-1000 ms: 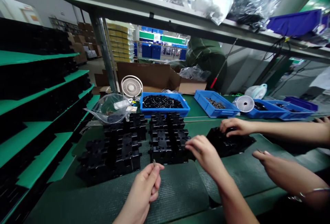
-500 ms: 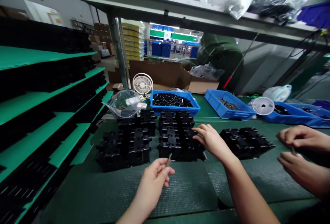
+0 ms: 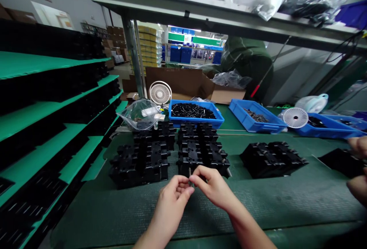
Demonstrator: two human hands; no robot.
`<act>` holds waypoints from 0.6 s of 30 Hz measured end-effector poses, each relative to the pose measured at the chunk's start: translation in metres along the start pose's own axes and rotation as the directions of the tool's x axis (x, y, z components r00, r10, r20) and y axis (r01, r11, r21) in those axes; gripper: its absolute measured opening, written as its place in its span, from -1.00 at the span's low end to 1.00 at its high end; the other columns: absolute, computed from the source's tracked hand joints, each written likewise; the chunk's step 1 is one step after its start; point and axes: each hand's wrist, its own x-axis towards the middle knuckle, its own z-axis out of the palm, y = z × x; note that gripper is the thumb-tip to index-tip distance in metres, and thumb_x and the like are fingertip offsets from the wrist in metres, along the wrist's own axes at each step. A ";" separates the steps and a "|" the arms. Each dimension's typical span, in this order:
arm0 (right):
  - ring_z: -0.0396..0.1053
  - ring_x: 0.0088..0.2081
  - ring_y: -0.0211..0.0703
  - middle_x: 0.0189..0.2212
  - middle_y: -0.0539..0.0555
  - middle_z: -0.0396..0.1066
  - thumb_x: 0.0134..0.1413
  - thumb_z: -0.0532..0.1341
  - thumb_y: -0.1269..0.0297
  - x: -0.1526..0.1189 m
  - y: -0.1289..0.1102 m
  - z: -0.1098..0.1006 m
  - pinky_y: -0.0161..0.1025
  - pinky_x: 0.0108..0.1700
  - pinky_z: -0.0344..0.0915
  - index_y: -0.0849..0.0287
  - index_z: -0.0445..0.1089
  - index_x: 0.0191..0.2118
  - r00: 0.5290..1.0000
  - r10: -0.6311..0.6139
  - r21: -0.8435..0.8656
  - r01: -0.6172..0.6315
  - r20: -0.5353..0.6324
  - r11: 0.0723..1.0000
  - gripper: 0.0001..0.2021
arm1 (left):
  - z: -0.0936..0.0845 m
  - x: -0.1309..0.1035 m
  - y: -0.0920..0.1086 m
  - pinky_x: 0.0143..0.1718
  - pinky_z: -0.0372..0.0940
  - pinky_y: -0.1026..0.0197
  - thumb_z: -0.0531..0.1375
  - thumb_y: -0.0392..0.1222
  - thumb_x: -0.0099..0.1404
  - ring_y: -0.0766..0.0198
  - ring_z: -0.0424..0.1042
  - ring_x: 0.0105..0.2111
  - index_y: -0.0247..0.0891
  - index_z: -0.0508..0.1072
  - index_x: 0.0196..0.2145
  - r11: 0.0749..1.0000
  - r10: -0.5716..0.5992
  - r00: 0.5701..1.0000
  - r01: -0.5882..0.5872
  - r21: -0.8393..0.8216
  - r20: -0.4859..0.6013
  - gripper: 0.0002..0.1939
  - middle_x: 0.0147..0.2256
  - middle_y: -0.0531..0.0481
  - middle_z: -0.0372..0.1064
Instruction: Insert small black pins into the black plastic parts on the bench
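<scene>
My left hand (image 3: pixel 170 203) is closed on a few thin metal pins (image 3: pixel 189 172), whose ends stick up past the fingertips. Against it, my right hand (image 3: pixel 213 187) pinches at the same pins with thumb and forefinger; how many it grips is hidden. Just beyond both hands stand black plastic housings (image 3: pixel 190 153) in rows on the green mat. Thin pins poke out of the right-hand one (image 3: pixel 217 155). Another group of black housings (image 3: pixel 140 161) stands to the left.
Behind the housings are a blue bin (image 3: pixel 196 122) of small black parts and another blue bin (image 3: pixel 258 126) of metal pins. More black housings (image 3: pixel 272 159) stand to the right, near a co-worker's hands (image 3: pixel 358 184). Racks with green shelves (image 3: pixel 74 128) line the left.
My right hand has moved left and down from the right-hand housing to the pins in my left hand. The co-worker's hands have shifted right, and a black part shows beside them.
</scene>
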 end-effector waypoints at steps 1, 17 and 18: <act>0.20 -0.48 -0.32 -0.55 -0.06 0.30 0.16 0.15 0.22 -0.001 0.001 0.001 -0.38 -0.43 0.12 0.21 0.28 -0.49 1.000 0.025 0.010 -0.025 -0.008 1.000 -0.76 | 0.000 -0.001 0.000 -0.30 0.30 0.21 0.18 -0.12 0.18 0.23 0.41 -0.34 -0.23 0.41 -0.26 0.999 0.023 1.000 -0.023 0.022 -0.012 -0.82 -0.34 -0.03 0.44; 0.29 -0.43 -0.29 -0.51 -0.03 0.38 0.08 0.19 0.31 -0.012 0.002 0.001 -0.36 -0.37 0.23 0.21 0.35 -0.45 0.994 0.107 0.198 -0.109 0.022 0.974 -0.87 | 0.004 -0.005 0.003 -0.36 0.24 0.31 0.23 -0.11 0.17 0.36 0.27 -0.38 -0.29 0.43 -0.34 0.884 -0.153 0.972 0.214 -0.415 0.176 -0.81 -0.39 0.03 0.30; 0.30 -0.41 -0.28 -0.49 -0.03 0.39 0.09 0.18 0.31 -0.013 0.003 0.000 -0.36 -0.35 0.24 0.21 0.36 -0.43 0.996 0.086 0.187 -0.089 0.025 0.978 -0.88 | 0.003 -0.005 0.001 -0.33 0.25 0.30 0.23 -0.10 0.18 0.35 0.29 -0.35 -0.29 0.42 -0.34 0.834 -0.176 0.966 0.249 -0.492 0.190 -0.81 -0.36 0.02 0.30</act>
